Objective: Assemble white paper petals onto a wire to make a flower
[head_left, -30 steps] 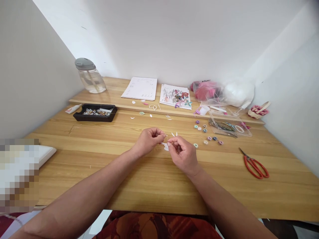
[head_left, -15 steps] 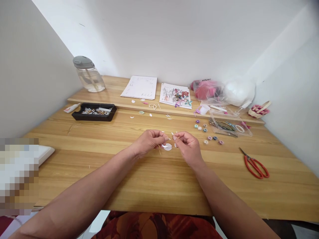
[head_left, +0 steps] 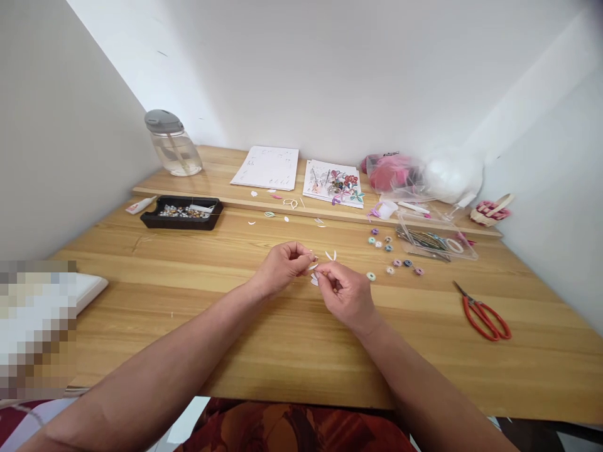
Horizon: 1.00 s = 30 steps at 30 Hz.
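My left hand (head_left: pixel 286 267) is closed in a pinch over the middle of the table, with a small white petal-shaped piece (head_left: pixel 313 267) at its fingertips. Close against it, the thumb and finger of my right hand (head_left: pixel 346 292) are pressed together; what they grip is too small to make out. Under the fingers lies a larger white oval piece (head_left: pixel 314 280), partly hidden. Just beyond my right hand, narrow white petal pieces (head_left: pixel 331 255) rest on the wood.
Small thread bobbins (head_left: pixel 397 263) lie to the right, near red-handled scissors (head_left: pixel 485 317) and a clear tool box (head_left: pixel 438 242). At the left are a black bead tray (head_left: pixel 181 223) and a glue tube (head_left: pixel 140 205). Papers (head_left: pixel 266 168) and a water bottle (head_left: pixel 174 147) stand on the raised shelf.
My right hand has moved left and slightly nearer to me, so its fingertips now meet those of my left hand. Petal pieces and a bobbin behind it have come into view.
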Each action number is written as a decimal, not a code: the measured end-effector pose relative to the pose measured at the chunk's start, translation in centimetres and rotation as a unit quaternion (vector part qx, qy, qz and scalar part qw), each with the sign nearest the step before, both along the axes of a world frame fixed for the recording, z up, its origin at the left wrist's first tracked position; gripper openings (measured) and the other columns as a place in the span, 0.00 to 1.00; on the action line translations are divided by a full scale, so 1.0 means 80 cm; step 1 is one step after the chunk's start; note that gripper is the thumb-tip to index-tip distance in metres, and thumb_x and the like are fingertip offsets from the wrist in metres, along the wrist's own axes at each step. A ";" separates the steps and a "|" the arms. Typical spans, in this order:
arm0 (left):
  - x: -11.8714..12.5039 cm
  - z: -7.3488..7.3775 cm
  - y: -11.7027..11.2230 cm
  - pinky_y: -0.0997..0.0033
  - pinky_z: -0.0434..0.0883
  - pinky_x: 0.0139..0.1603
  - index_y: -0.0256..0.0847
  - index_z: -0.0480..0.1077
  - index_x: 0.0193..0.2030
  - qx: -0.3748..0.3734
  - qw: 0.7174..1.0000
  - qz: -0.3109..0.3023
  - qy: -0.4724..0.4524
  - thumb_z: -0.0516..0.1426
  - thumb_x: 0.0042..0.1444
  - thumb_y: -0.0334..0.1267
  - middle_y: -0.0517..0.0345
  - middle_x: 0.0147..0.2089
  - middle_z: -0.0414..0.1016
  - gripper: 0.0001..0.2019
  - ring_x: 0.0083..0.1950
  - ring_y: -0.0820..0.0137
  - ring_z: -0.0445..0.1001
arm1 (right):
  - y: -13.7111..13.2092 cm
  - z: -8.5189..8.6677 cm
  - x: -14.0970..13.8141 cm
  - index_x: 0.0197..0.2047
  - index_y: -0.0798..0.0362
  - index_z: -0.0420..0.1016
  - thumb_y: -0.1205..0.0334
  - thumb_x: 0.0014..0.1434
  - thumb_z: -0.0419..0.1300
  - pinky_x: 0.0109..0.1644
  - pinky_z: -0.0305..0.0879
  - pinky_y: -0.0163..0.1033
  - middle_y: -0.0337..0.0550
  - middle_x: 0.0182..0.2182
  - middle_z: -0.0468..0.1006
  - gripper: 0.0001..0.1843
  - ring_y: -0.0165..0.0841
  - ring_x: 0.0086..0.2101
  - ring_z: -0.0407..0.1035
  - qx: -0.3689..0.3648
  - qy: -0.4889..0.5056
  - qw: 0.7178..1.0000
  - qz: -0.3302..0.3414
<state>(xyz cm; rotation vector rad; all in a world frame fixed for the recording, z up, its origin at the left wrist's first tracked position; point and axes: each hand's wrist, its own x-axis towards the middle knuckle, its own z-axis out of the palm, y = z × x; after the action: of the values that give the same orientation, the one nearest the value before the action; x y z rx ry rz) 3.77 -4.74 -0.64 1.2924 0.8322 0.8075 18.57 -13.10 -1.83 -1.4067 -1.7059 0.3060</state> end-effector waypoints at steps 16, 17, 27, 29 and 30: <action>-0.002 0.009 -0.005 0.77 0.57 0.26 0.37 0.68 0.28 0.029 0.993 -0.107 0.029 0.63 0.49 0.42 0.62 0.26 0.70 0.11 0.24 0.79 0.61 | 0.016 0.009 0.024 0.34 0.52 0.76 0.56 0.56 0.62 0.24 0.52 0.34 0.32 0.17 0.63 0.09 0.26 0.20 0.54 -0.058 0.201 0.976 -0.062; -0.002 0.009 -0.005 0.76 0.58 0.27 0.37 0.69 0.28 0.016 0.994 -0.105 0.020 0.63 0.49 0.42 0.62 0.27 0.71 0.11 0.24 0.79 0.62 | 0.018 0.007 0.024 0.33 0.53 0.76 0.55 0.56 0.63 0.24 0.52 0.33 0.31 0.17 0.62 0.09 0.26 0.19 0.54 -0.074 0.215 0.972 -0.057; 0.001 -0.001 -0.002 0.76 0.57 0.26 0.36 0.69 0.29 -0.029 0.998 -0.025 -0.039 0.64 0.47 0.45 0.61 0.28 0.71 0.14 0.24 0.80 0.61 | 0.006 -0.004 -0.004 0.29 0.53 0.71 0.61 0.58 0.60 0.23 0.47 0.33 0.30 0.17 0.58 0.06 0.24 0.19 0.49 -0.051 0.157 0.986 -0.006; 0.002 0.000 -0.003 0.76 0.58 0.26 0.36 0.68 0.29 -0.030 0.998 -0.026 -0.052 0.65 0.48 0.45 0.60 0.30 0.73 0.14 0.24 0.81 0.62 | 0.004 -0.005 -0.005 0.30 0.53 0.72 0.62 0.58 0.59 0.23 0.47 0.33 0.30 0.17 0.57 0.06 0.24 0.19 0.49 -0.041 0.146 0.988 -0.009; 0.002 0.000 -0.003 0.76 0.59 0.26 0.36 0.68 0.29 -0.029 0.998 -0.025 -0.057 0.64 0.48 0.44 0.60 0.31 0.73 0.14 0.24 0.81 0.62 | 0.004 -0.005 -0.005 0.30 0.53 0.72 0.62 0.58 0.59 0.23 0.48 0.33 0.30 0.16 0.58 0.06 0.24 0.18 0.49 -0.041 0.146 0.988 -0.011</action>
<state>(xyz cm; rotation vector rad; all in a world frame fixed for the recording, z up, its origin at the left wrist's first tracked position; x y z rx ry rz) 3.95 -4.97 -0.62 1.2001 0.7247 0.8036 18.20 -12.80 -2.25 -1.3655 -1.4512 0.5478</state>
